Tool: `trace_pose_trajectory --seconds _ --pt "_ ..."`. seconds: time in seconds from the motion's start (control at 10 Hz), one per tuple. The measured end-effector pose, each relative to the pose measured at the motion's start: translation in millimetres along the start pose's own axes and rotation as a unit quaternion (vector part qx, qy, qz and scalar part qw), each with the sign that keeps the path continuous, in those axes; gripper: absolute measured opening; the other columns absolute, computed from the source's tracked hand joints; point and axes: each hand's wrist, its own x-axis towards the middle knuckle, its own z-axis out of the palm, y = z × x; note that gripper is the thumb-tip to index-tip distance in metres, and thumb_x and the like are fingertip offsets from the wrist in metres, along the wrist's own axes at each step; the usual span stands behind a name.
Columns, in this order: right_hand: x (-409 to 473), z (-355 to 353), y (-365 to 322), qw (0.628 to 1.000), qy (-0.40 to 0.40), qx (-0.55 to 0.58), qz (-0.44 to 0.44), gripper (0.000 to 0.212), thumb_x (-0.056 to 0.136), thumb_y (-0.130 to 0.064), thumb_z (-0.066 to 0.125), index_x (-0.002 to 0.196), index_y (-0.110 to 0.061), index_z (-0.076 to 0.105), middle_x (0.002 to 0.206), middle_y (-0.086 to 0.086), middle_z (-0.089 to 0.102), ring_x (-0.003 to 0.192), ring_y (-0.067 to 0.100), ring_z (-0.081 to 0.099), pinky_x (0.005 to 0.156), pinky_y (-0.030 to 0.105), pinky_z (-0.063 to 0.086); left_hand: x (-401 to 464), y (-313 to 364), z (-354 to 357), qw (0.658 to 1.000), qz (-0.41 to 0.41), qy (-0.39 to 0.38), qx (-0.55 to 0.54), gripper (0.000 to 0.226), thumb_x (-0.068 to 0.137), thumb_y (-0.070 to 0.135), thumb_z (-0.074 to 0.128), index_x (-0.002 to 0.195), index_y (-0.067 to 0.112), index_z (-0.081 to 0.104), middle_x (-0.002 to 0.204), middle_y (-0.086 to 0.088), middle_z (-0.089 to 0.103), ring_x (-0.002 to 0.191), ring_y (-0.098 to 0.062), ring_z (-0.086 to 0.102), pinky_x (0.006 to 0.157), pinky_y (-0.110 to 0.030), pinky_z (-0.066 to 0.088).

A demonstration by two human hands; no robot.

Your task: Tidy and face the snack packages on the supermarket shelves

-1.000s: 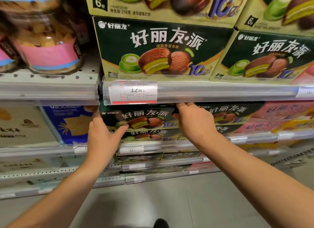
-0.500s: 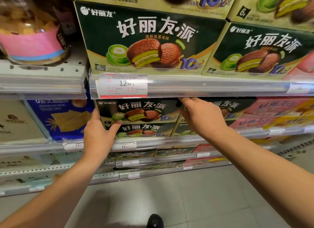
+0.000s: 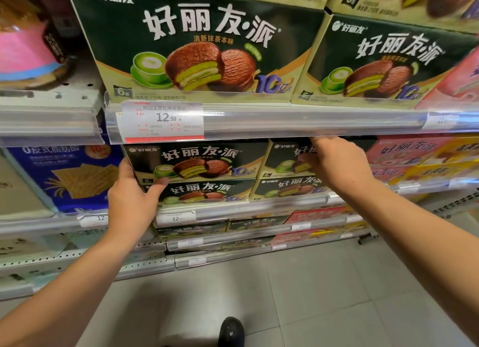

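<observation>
dark green pie boxes point(image 3: 197, 162); blue wafer box point(image 3: 70, 175); pink boxes point(image 3: 404, 149).

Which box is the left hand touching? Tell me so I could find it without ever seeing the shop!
Find the white price tag reading 12.50 on the clear shelf rail. Right under it two dark green pie boxes are stacked; the left hand holds the top green box at its left edge. It sits next to a blue box, and unlike the bottom green box, its whole front shows.
</observation>
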Motion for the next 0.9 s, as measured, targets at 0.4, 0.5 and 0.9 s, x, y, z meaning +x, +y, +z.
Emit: trace_pose_trajectory --seconds 0.4,0.5,0.9 --pt "1 13 2 0.999 0.032 0.034 -0.001 0.026 0.091 -0.027 0.063 0.107 -0.007 0.059 0.093 0.02 0.066 0.083 0.042 0.061 0.06 0.037 0.035 1 4 3 0.999 -0.004 0.007 0.039 0.065 0.081 0.032 0.077 0.132 0.012 0.044 0.102 -0.01 0.069 0.079 -0.026 0.06 0.075 -0.034 0.047" --pt "0 17 3 0.998 0.033 0.043 0.013 0.027 0.091 -0.025 0.063 0.111 -0.007 0.057 0.096 0.02 0.066 0.085 0.042 0.061 0.061 0.038 0.039 0 5 4 0.999 -0.008 0.006 0.043 0.064 0.08 0.032 0.078 0.131 0.01 0.044 0.102 -0.014 0.069 0.079 -0.026 0.06 0.073 -0.034 0.046" --pt "-77 31 -21 0.981 0.014 0.176 0.081 0.081 0.087 -0.016 0.063 0.149 -0.032 0.013 0.162 -0.01 -0.003 0.091 0.023 0.065 0.059 0.035 0.051 -24 -9 -15 0.996 -0.036 -0.051 -0.062 0.091 0.082 0.032 0.075 0.151 0.026 0.015 0.148 -0.004 0.041 0.129 -0.018 0.046 0.106 -0.044 0.042"
